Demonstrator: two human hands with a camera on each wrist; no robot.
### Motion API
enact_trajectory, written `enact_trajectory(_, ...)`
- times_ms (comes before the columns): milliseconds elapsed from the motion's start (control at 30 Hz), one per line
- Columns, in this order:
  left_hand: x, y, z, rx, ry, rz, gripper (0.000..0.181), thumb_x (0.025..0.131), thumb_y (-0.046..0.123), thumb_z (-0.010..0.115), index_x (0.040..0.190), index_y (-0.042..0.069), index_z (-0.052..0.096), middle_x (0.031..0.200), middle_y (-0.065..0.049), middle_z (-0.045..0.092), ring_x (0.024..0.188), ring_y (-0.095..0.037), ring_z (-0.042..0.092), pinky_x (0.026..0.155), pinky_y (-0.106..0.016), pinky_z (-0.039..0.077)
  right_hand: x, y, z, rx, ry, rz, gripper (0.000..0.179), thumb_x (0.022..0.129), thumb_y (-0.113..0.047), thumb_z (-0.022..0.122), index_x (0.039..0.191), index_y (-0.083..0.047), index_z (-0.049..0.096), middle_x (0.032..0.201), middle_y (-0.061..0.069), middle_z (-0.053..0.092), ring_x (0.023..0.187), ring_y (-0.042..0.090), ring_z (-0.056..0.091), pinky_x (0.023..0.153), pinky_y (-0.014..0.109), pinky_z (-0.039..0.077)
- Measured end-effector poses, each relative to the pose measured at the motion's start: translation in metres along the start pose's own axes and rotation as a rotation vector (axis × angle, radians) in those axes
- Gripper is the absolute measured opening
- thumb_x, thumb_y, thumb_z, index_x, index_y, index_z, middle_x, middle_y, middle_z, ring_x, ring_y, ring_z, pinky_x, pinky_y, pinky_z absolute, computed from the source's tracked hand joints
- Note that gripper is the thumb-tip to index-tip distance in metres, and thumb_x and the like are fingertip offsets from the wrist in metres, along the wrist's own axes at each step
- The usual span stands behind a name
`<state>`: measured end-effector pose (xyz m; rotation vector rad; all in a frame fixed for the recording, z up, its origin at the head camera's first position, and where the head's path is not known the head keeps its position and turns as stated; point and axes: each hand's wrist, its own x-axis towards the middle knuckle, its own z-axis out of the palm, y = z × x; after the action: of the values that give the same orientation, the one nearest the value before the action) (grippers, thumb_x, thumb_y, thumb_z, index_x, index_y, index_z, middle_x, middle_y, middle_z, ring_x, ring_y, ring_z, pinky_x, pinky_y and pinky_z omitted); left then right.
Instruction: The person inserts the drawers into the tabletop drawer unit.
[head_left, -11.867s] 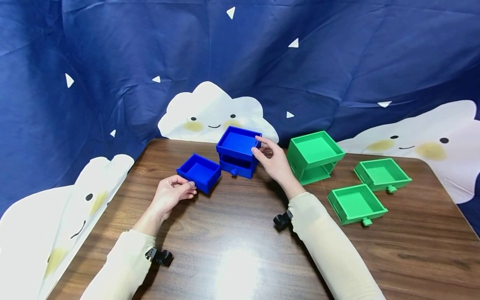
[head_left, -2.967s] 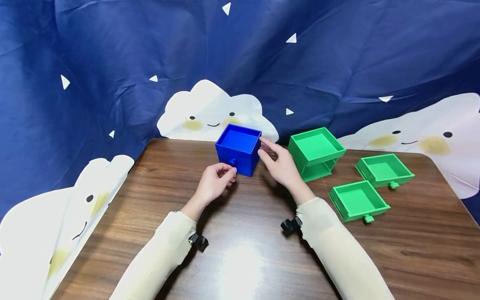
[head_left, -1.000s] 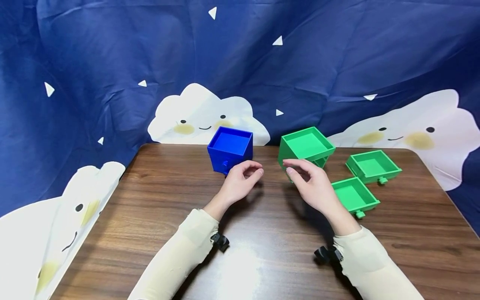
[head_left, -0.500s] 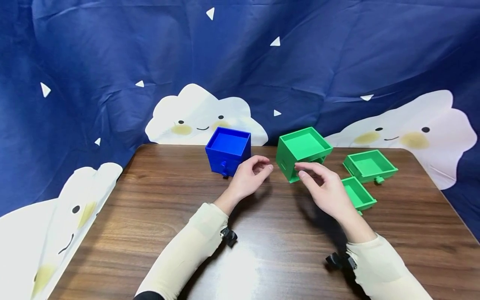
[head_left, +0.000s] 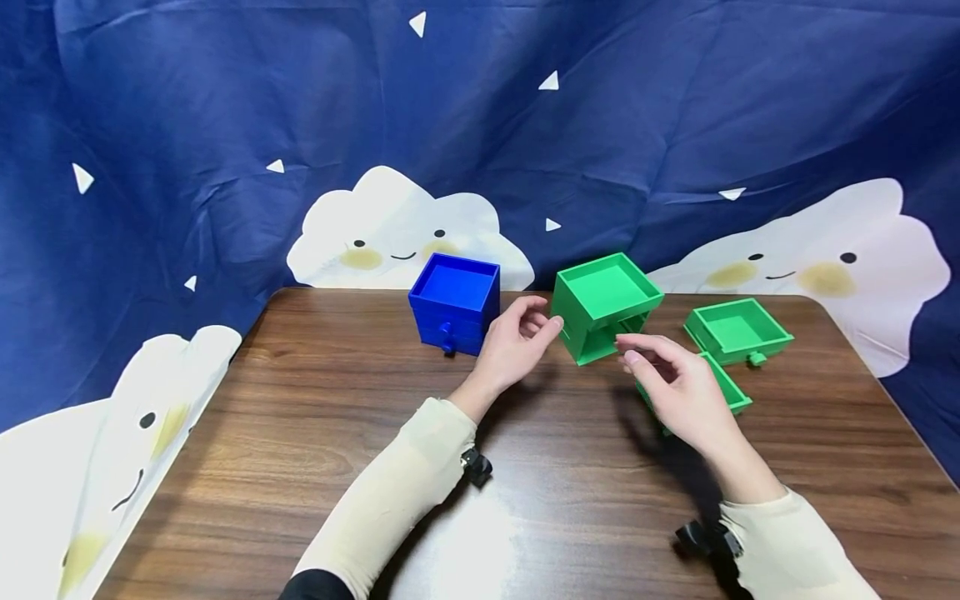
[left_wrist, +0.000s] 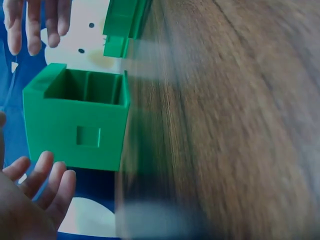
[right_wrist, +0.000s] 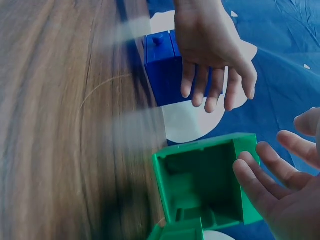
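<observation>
A green drawer cabinet frame [head_left: 604, 292] with an open front stands at the table's back. My left hand [head_left: 517, 342], fingers loosely bent, is beside its left wall and holds nothing; whether the thumb touches the wall I cannot tell. In the left wrist view this hand [left_wrist: 35, 200] lies close to the cabinet's side [left_wrist: 65, 130]. My right hand [head_left: 686, 392] hovers, holding nothing, over the nearer green drawer [head_left: 727, 387], partly covering it. The right wrist view shows the cabinet's hollow front [right_wrist: 200, 180] near the right fingertips [right_wrist: 245, 170].
A blue cabinet [head_left: 456, 292] with its knobbed drawers in place stands left of my left hand. Another green drawer [head_left: 738, 327] lies at the right, behind the nearer one. A dark blue cloth [head_left: 480, 108] with clouds hangs behind the wooden table [head_left: 315, 417].
Earlier, my left hand pushed a blue drawer into the blue cabinet, which the right hand steadied. Both hands then let go and moved right, the left to the green cabinet, the right over a green drawer.
</observation>
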<state>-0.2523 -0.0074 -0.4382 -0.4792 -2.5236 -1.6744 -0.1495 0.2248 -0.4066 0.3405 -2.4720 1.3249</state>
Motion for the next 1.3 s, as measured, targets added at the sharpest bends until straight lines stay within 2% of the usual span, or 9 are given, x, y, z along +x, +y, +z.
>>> enact_trajectory(300, 0.005, 0.003, 0.01, 0.028, 0.029, -0.002, 0.056, 0.099, 0.043, 0.074, 0.144, 0.013, 0.064, 0.114, -0.008, 0.073, 0.101, -0.02, 0.07, 0.087, -0.025, 0.053, -0.014, 0.009, -0.013, -0.019, 0.004, 0.014, 0.027, 0.107, -0.006, 0.066, 0.132, -0.008, 0.075, 0.108, -0.028, 0.07, 0.093, -0.01, 0.069, 0.081, 0.006, 0.053)
enact_trajectory(500, 0.01, 0.005, 0.013, 0.044, 0.022, -0.016, 0.061, 0.099, 0.05, 0.072, 0.15, 0.019, 0.058, 0.119, -0.01, 0.072, 0.102, -0.02, 0.068, 0.083, -0.026, 0.051, -0.025, 0.012, -0.023, -0.037, 0.044, 0.001, 0.027, 0.105, -0.003, 0.067, 0.13, -0.007, 0.076, 0.107, -0.026, 0.072, 0.092, -0.01, 0.07, 0.079, 0.006, 0.052)
enact_trajectory(633, 0.013, 0.006, 0.017, 0.049, 0.026, -0.015, 0.065, 0.099, 0.051, 0.071, 0.154, 0.022, 0.053, 0.121, -0.011, 0.07, 0.102, -0.022, 0.068, 0.083, -0.028, 0.051, -0.029, 0.014, -0.029, -0.031, 0.057, 0.007, 0.027, 0.105, -0.002, 0.067, 0.13, -0.005, 0.075, 0.112, -0.033, 0.07, 0.092, -0.013, 0.071, 0.08, 0.005, 0.052)
enact_trajectory(767, 0.015, 0.007, 0.023, 0.065, 0.028, -0.006, 0.068, 0.099, 0.052, 0.071, 0.157, 0.025, 0.049, 0.121, -0.008, 0.066, 0.102, -0.022, 0.067, 0.085, -0.028, 0.051, -0.033, 0.016, -0.033, -0.029, 0.062, 0.02, 0.027, 0.106, -0.002, 0.065, 0.131, -0.002, 0.074, 0.113, -0.032, 0.071, 0.093, -0.013, 0.072, 0.081, 0.004, 0.052)
enact_trajectory(933, 0.017, 0.009, 0.029, 0.083, 0.032, 0.009, 0.07, 0.098, 0.053, 0.071, 0.159, 0.03, 0.047, 0.12, -0.005, 0.062, 0.102, -0.025, 0.068, 0.083, -0.027, 0.049, -0.038, 0.016, -0.038, -0.019, 0.087, 0.04, 0.027, 0.106, -0.002, 0.064, 0.131, 0.001, 0.073, 0.102, -0.027, 0.075, 0.088, -0.01, 0.075, 0.078, 0.006, 0.055)
enact_trajectory(1033, 0.019, 0.01, 0.031, 0.083, 0.045, 0.012, 0.07, 0.097, 0.054, 0.072, 0.159, 0.031, 0.048, 0.118, -0.006, 0.061, 0.097, -0.023, 0.066, 0.08, -0.026, 0.047, -0.04, 0.017, -0.041, -0.02, 0.101, 0.048, 0.026, 0.106, -0.002, 0.064, 0.13, 0.003, 0.073, 0.098, -0.026, 0.075, 0.086, -0.008, 0.075, 0.076, 0.007, 0.056)
enact_trajectory(1167, 0.021, 0.012, 0.032, 0.089, 0.05, -0.004, 0.07, 0.097, 0.055, 0.072, 0.159, 0.033, 0.048, 0.117, -0.007, 0.061, 0.091, -0.014, 0.06, 0.077, -0.025, 0.048, -0.045, 0.02, -0.045, -0.026, 0.113, 0.056, 0.025, 0.106, -0.002, 0.065, 0.129, 0.004, 0.073, 0.098, -0.026, 0.075, 0.086, -0.008, 0.075, 0.076, 0.007, 0.056)
enact_trajectory(1300, 0.023, 0.012, 0.034, 0.093, 0.038, -0.024, 0.071, 0.097, 0.056, 0.071, 0.16, 0.035, 0.047, 0.119, -0.007, 0.059, 0.092, -0.012, 0.058, 0.077, -0.025, 0.048, -0.05, 0.025, -0.048, -0.039, 0.128, 0.065, 0.025, 0.105, -0.001, 0.066, 0.129, 0.003, 0.073, 0.099, -0.028, 0.075, 0.085, -0.01, 0.075, 0.077, 0.006, 0.054)
